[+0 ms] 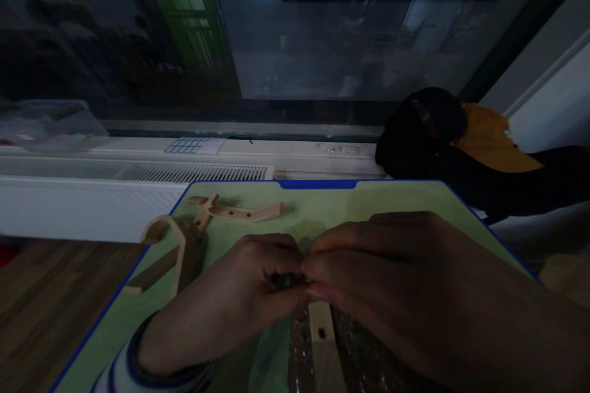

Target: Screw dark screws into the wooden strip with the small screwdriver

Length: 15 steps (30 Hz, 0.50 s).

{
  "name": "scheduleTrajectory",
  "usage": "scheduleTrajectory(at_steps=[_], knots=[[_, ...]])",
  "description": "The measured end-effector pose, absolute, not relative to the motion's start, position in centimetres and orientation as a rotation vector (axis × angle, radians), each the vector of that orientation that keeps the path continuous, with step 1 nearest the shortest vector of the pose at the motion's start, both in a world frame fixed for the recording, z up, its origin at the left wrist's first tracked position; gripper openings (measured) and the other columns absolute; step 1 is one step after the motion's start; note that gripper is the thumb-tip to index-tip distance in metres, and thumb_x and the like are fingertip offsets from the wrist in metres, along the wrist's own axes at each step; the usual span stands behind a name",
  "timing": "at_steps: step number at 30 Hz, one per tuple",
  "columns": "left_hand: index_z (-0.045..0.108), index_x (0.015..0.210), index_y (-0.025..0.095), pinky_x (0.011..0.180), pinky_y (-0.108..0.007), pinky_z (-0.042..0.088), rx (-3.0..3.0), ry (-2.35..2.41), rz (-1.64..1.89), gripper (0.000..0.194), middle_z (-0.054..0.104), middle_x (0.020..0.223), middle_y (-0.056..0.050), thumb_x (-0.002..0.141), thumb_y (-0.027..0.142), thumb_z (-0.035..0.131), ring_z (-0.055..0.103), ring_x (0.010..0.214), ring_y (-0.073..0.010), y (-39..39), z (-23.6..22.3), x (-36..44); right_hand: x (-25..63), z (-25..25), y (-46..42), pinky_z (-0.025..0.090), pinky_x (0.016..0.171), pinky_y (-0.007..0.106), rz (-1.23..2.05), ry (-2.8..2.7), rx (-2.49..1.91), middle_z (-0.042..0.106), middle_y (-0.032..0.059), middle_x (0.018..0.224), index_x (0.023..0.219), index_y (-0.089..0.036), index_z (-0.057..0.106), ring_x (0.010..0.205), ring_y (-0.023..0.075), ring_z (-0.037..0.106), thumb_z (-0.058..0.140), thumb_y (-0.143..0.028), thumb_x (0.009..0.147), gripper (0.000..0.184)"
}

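My left hand (249, 285) and my right hand (391, 288) meet at the middle of the table, their fingertips pinched together. Whatever lies between the fingertips is too small and dark to name. Just below them is a wooden strip (325, 353) with a dark hole near its end. It lies over a brown, shiny, plastic-wrapped thing (302, 356), partly covered by my right hand. To the left of my left hand, curved wooden pieces (182, 249) stand joined together. A bent wooden piece with two holes (239, 212) reaches right from them.
The green table (322, 202) has a blue rim. Behind it are a white radiator (92, 206) and a windowsill with a checked paper (196, 145) and a clear plastic container (50, 123). Black clothing and a yellow-brown cap (493, 135) lie at the right.
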<state>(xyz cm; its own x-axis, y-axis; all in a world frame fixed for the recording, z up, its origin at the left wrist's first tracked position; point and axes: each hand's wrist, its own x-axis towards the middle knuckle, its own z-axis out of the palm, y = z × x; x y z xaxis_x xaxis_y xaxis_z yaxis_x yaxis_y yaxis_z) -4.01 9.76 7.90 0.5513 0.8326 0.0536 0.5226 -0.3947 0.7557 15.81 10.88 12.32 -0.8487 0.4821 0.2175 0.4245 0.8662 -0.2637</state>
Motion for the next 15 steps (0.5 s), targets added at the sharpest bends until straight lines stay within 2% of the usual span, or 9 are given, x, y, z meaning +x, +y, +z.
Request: scheduleTrajectory(at_steps=[3,9,15], knots=[[0.067,0.078,0.024,0.061,-0.017,0.043,2.091,1.158,0.574,0.009,0.061,0.070,0.006,0.077,0.016,0.062,0.059,0.072,-0.0114,9.7,7.8,-4.0,15.8,12.2,11.0,0.047,0.070,0.027,0.338,-2.734,-0.745,0.065,-0.0007,0.093,0.095,-0.022,0.058,0.078,0.0133,0.061,0.053,-0.015,0.085,0.013],[0.067,0.077,0.023,0.061,-0.017,0.044,2.104,1.133,0.599,0.009,0.062,0.069,0.006,0.081,0.023,0.059,0.057,0.065,-0.0092,9.8,7.8,-3.7,16.8,11.8,10.9,0.049,0.071,0.025,0.243,-2.656,-0.646,0.063,0.0032,0.112,0.114,-0.020,0.052,0.099,0.0174,0.058,0.050,-0.016,0.086,0.029],[0.066,0.072,0.023,0.060,-0.017,0.045,2.132,1.203,0.573,0.008,0.063,0.068,0.006,0.078,0.026,0.063,0.059,0.065,-0.0095,9.7,8.2,-3.7,16.6,11.9,11.3,0.049,0.074,0.021,0.387,-2.641,-0.536,0.064,-0.0010,0.109,0.107,-0.022,0.056,0.094,0.0127,0.061,0.042,-0.002,0.080,0.037]])
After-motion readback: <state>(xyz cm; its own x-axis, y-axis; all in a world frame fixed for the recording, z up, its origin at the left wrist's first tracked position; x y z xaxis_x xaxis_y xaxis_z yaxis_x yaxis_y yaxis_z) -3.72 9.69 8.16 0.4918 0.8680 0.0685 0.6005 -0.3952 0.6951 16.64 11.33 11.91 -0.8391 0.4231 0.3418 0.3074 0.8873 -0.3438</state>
